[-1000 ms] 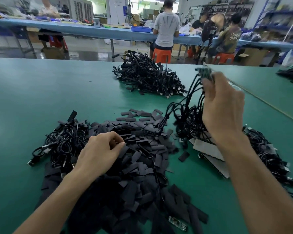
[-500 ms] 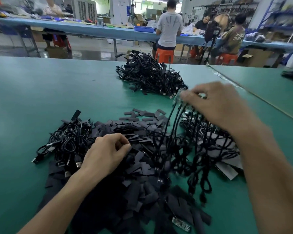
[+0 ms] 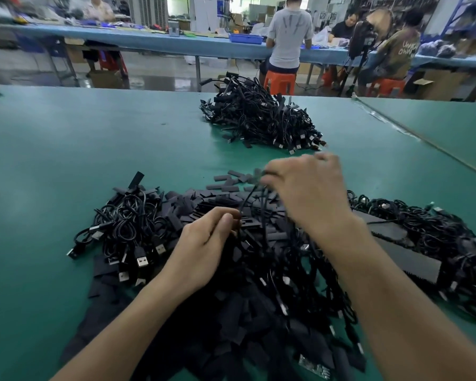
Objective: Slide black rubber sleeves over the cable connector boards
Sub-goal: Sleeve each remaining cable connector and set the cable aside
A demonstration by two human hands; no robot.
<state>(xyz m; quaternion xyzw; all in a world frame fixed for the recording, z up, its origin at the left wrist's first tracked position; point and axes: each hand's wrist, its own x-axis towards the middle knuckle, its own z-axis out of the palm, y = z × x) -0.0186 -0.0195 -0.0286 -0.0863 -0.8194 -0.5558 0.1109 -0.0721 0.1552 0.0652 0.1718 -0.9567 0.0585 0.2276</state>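
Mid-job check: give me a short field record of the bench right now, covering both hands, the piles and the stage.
left hand: fingers curled over the sleeve pile; what they pinch is hidden
right hand: grips a cable bunch hanging above the sleeves
left cable heap: beside the sleeves, USB plugs showing
right cable heap: by the right forearm
far cable heap: apart, toward the far edge
table: green
stage: no sleeve visibly going onto a board

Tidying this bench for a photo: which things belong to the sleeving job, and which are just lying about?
Job: heap of flat black rubber sleeves; thin black cables gripped by right hand; left hand pinching one sleeve; far pile of black cables.
Lying about: blue plastic tray; orange plastic stools; brown cardboard box.
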